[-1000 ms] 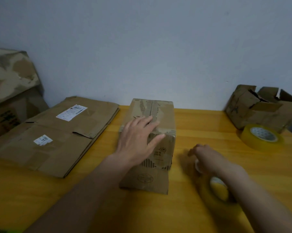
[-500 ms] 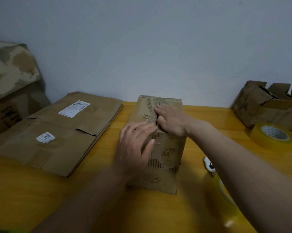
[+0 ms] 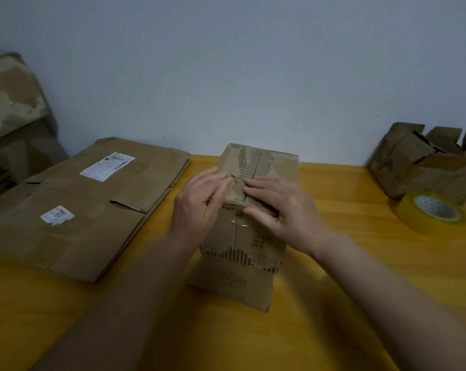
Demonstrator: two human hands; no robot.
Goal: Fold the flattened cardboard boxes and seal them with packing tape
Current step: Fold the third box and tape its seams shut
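Pressing flat-fingered on the box (image 3: pixel 249 210), left hand (image 3: pixel 199 207) and right hand (image 3: pixel 282 210) sit between flattened cardboard (image 3: pixel 73 207) and tape roll (image 3: pixel 432 212).

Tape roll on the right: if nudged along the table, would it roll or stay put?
The tape roll lies flat on the table, so it would probably slide, not roll. Its hollow core suggests it is light and easy to shift.

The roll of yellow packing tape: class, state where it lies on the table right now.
In the head view the roll of yellow packing tape lies flat at the table's far right, just in front of the open cardboard box.
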